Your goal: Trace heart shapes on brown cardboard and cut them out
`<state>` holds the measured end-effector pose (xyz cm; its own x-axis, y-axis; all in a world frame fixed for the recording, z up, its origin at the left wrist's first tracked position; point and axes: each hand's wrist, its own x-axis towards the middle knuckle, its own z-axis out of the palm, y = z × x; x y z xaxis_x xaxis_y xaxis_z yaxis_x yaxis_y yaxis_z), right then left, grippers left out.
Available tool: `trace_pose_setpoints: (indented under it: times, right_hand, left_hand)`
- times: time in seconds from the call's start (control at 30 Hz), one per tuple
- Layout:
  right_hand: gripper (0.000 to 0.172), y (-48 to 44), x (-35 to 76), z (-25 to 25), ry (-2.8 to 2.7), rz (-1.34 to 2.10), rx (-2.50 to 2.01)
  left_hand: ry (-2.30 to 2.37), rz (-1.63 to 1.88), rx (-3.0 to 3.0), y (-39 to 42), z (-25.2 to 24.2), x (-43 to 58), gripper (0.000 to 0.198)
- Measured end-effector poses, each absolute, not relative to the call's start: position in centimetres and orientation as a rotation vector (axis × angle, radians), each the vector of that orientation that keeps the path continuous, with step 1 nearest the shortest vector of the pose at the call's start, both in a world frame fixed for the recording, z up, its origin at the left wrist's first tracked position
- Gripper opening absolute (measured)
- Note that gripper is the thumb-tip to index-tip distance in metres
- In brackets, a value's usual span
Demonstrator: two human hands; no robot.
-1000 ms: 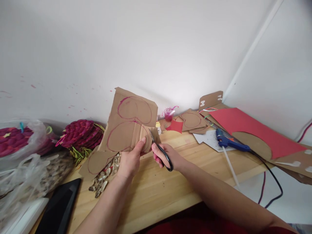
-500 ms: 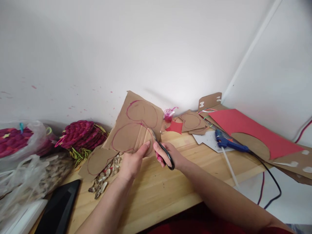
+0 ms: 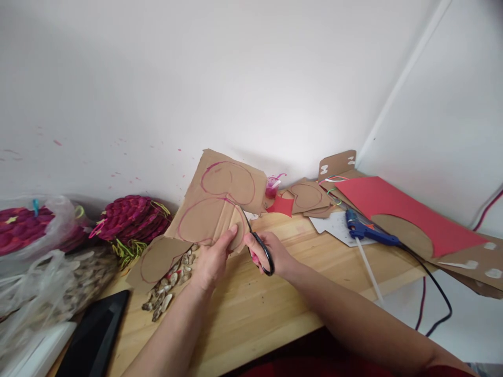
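Note:
My left hand point(image 3: 215, 256) grips the lower edge of a brown cardboard sheet point(image 3: 200, 222), thumb on top and the other fingers hidden beneath. Two heart-like outlines in purple-pink marker are drawn on the sheet, which is held up at a slant. My right hand point(image 3: 271, 254) is closed round the black handles of a pair of scissors point(image 3: 253, 230). Their blades reach into the right side of the cardboard, along the marker line. Below the sheet, to the left, lie another marked cardboard piece point(image 3: 151, 264) and a pile of small brown-and-white dried flakes or shells point(image 3: 167, 288).
A blue glue gun point(image 3: 369, 230) with a white stick and black cable lies at right, beside red paper point(image 3: 408, 209) on cardboard. Behind stand a cup of pink liquid point(image 3: 272, 187) and cardboard cutouts point(image 3: 308, 196). At left are magenta discs point(image 3: 131, 222), plastic bags point(image 3: 43, 283) and a black tablet-like slab point(image 3: 94, 335).
The scissors and my right hand have shifted slightly left and down. The cut along the cardboard's right side stands wider apart. My left hand keeps its hold.

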<state>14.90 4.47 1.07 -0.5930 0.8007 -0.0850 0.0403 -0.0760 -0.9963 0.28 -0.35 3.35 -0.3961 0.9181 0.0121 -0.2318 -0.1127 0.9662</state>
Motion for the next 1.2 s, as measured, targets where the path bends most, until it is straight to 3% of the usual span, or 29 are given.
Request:
trace_pose_setpoints:
  times: [0.13,0.27,0.53,0.6,0.73,0.87,1.07,1.2]
  right_hand:
    - [0.060,4.7,15.1,1.3,-1.672,1.755,-0.946]
    - [0.051,4.9,15.5,1.9,-1.578,1.559,-0.931]
    - [0.050,5.3,15.4,3.5,-1.325,1.563,-0.895]
    - [0.047,5.6,15.7,3.6,-1.298,1.575,-0.874]
    - [0.044,6.6,16.5,4.2,-1.298,1.525,-0.834]
    - [0.039,7.1,17.7,4.8,-1.449,1.471,-0.859]
    - [0.028,7.2,19.0,4.9,-2.111,1.370,-0.816]
    - [0.036,7.7,18.7,4.8,-1.953,1.323,-0.905]
  left_hand:
    - [1.214,1.773,0.705,-0.1,3.9,-0.3,0.048]
    - [1.127,1.881,0.587,0.1,4.4,-0.7,0.050]
    - [1.325,1.657,1.074,-1.2,4.0,1.1,0.033]
    - [1.252,1.504,1.195,-1.5,4.4,-0.1,0.042]
    - [0.930,1.140,1.265,-1.6,5.5,-5.1,0.078]
    - [0.886,1.580,0.955,-1.3,6.4,-8.6,0.096]
    - [1.030,1.892,0.729,-1.4,7.2,-9.1,0.066]
    - [1.205,1.780,0.636,-1.7,7.4,-9.1,0.050]
